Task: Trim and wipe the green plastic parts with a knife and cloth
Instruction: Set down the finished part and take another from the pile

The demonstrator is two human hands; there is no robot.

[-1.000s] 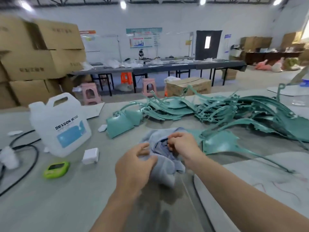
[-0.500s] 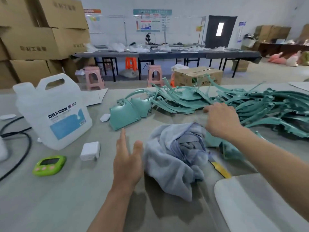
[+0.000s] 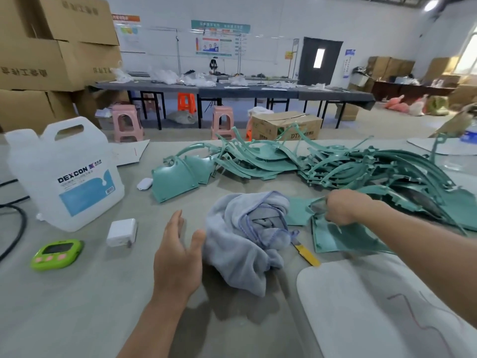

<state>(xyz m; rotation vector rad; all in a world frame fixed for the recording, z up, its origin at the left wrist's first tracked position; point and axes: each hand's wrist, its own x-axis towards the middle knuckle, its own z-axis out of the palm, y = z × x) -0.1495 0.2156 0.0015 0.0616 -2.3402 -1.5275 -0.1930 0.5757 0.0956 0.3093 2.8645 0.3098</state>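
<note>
A crumpled grey-blue cloth (image 3: pixel 247 236) lies on the table in front of me. My left hand (image 3: pixel 178 257) hovers just left of it, fingers straight, holding nothing. My right hand (image 3: pixel 340 209) grips the top edge of a green plastic part (image 3: pixel 340 239) lying right of the cloth. A yellow-handled knife (image 3: pixel 305 253) pokes out from under the cloth, beside that part. A large heap of green plastic parts (image 3: pixel 335 166) covers the far right of the table. One separate green part (image 3: pixel 173 180) leans at the heap's left end.
A white DEXCON jug (image 3: pixel 64 174) stands at the left, with a white charger (image 3: pixel 122 232), a green timer (image 3: pixel 56 254) and a black cable (image 3: pixel 15 228) near it. A white curved board (image 3: pixel 374 311) lies at the near right. A small white case (image 3: pixel 144 183) sits behind.
Both hands let go of the cloth, which now lies on the table. My right hand reached right and took hold of a green part; my left hand opened beside the cloth.
</note>
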